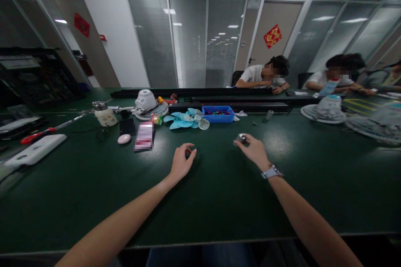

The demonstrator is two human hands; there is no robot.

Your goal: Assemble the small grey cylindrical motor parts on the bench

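My right hand (253,150), with a watch on its wrist, grips a small silvery metal part (241,137) between thumb and fingers, over the green table (219,200). To the left, my left hand (183,161) is held with curved fingers apart from the thumb, and nothing shows between them. Beyond my hands lie light-blue fan blades (184,119) and a blue basket (218,119) with small coloured items inside. A small metal cylinder (269,114) stands behind my right hand.
At the left are a white fan base (147,102), a patterned jar (105,114), a pink oval object (124,139), a red-handled screwdriver (37,135) and a white device (36,150). Long black bars (238,106) cross the back. Fan parts (326,110) and seated people are at the right.
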